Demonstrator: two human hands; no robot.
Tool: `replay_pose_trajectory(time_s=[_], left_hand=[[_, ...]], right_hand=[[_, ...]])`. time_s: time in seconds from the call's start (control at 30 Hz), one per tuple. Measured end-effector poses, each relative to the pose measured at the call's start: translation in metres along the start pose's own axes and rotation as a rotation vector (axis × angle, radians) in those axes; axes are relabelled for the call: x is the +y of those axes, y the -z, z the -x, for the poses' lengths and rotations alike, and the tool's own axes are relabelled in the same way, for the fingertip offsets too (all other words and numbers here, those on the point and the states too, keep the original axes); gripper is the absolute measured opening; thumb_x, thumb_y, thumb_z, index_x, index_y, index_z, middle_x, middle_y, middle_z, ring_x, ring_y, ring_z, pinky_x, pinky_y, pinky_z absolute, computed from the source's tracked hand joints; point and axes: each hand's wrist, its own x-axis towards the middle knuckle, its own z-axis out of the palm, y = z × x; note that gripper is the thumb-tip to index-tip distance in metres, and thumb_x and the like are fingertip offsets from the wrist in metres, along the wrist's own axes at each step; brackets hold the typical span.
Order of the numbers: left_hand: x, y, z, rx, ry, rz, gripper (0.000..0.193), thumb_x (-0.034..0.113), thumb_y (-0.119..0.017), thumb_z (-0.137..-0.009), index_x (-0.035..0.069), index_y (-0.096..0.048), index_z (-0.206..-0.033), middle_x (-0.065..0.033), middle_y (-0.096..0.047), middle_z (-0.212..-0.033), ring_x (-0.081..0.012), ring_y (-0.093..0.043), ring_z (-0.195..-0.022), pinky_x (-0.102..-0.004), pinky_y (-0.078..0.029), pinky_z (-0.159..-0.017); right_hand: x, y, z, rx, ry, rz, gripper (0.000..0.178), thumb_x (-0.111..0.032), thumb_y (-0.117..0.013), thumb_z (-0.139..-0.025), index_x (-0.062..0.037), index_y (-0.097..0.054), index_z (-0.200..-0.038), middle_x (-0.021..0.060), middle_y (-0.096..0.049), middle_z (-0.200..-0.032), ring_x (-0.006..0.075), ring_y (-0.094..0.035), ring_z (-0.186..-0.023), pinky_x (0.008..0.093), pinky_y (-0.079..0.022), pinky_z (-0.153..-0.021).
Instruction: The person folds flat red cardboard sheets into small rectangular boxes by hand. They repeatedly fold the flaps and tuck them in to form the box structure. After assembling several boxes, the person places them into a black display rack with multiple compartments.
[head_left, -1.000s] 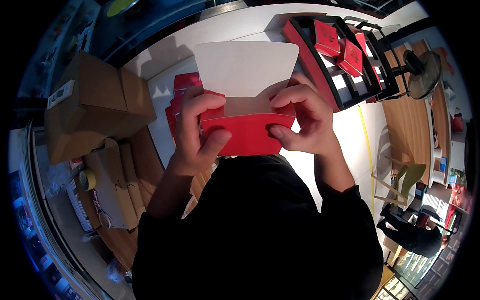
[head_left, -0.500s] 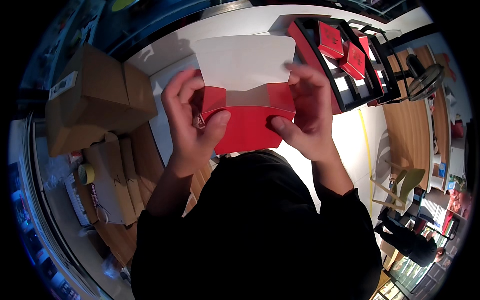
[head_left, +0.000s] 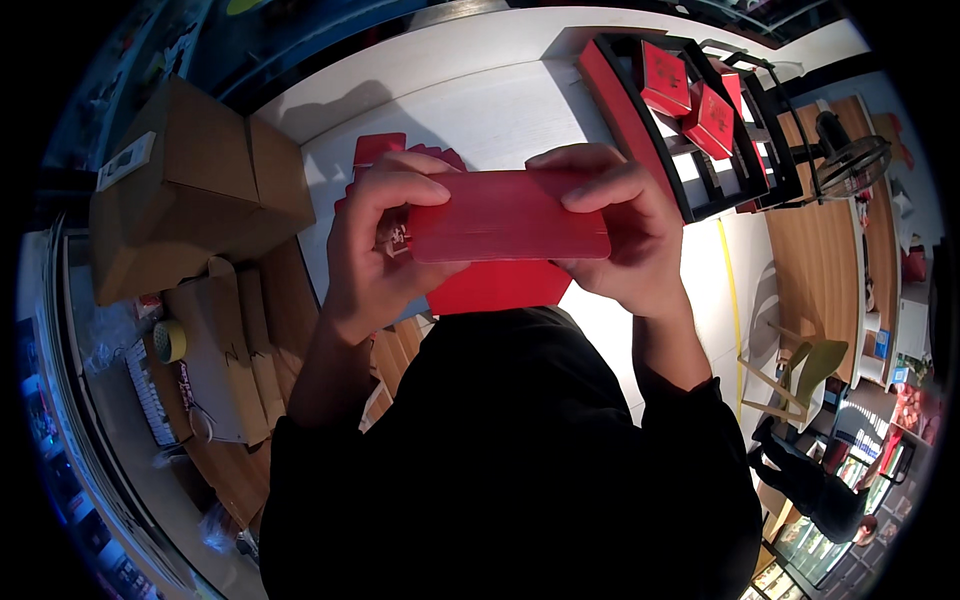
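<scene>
Between my two hands is a red cardboard box (head_left: 505, 222), held up in front of my body. Its flap is folded down toward me, and the red outer face shows. My left hand (head_left: 385, 225) grips the left end, thumb on top near the fold and the other fingers partly hidden. At the right end, my right hand (head_left: 630, 225) is closed the same way, with its thumb on the upper face. Behind my left hand, several flat red card pieces (head_left: 382, 148) lie on the white table (head_left: 480, 105).
A black-and-red divided tray (head_left: 635, 120) at the far right holds several small red boxes (head_left: 708, 120). On the left stand a large brown carton (head_left: 200, 190), folded cardboard (head_left: 222, 350) and a tape roll (head_left: 170, 341). A chair (head_left: 810, 375) and another person (head_left: 815, 490) are at the lower right.
The box's flap, upright with its white inside showing before, is now folded down over the opening. My thumbs have moved up onto it. The red card pieces behind have come into sight.
</scene>
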Motion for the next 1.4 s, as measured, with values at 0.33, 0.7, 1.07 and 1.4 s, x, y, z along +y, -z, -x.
replay_pose_trajectory(time_s=[0.33, 0.7, 1.07, 1.4], left_hand=[[0.007, -0.006, -0.002, 0.023, 0.058, -0.078, 0.040, 0.028, -0.066, -0.082, 0.005, -0.055, -0.112, -0.0122, -0.053, -0.109, -0.0236, -0.055, -0.101, -0.0331, -0.048, -0.082], [0.005, -0.015, -0.002, 0.097, 0.108, -0.181, 0.047, 0.020, -0.061, -0.085, 0.001, -0.044, -0.125, -0.0143, -0.051, -0.113, -0.0231, -0.054, -0.103, -0.0333, -0.046, -0.087], [0.000, -0.015, 0.002, 0.045, 0.140, -0.157, 0.065, 0.040, -0.059, -0.088, 0.002, -0.035, -0.134, -0.0142, -0.049, -0.115, -0.0212, -0.055, -0.103, -0.0319, -0.048, -0.085], [0.001, -0.011, -0.004, 0.019, 0.021, -0.338, 0.033, 0.020, -0.052, -0.093, 0.006, -0.049, -0.123, -0.0137, -0.047, -0.117, -0.0202, -0.055, -0.097, -0.0280, -0.049, -0.074]], right_hand=[[0.003, 0.010, -0.003, -0.098, 0.127, 0.273, 0.046, -0.005, -0.080, -0.064, -0.0056, -0.057, -0.104, 0.0178, -0.055, -0.117, 0.0265, -0.058, -0.106, 0.0355, -0.051, -0.085], [0.003, -0.002, -0.003, 0.065, -0.017, 0.110, 0.034, -0.013, -0.067, -0.082, -0.0010, -0.054, -0.111, 0.0209, -0.054, -0.116, 0.0249, -0.058, -0.102, 0.0334, -0.050, -0.083], [-0.018, 0.005, -0.014, 0.030, -0.221, 0.361, 0.026, -0.007, -0.061, -0.087, -0.0023, -0.063, -0.112, 0.0098, -0.064, -0.093, 0.0133, -0.061, -0.080, 0.0223, -0.048, -0.066], [-0.021, 0.011, -0.015, -0.093, -0.196, 0.320, 0.030, 0.000, -0.062, -0.081, -0.0084, -0.067, -0.109, 0.0126, -0.062, -0.102, 0.0198, -0.062, -0.088, 0.0263, -0.052, -0.068]])
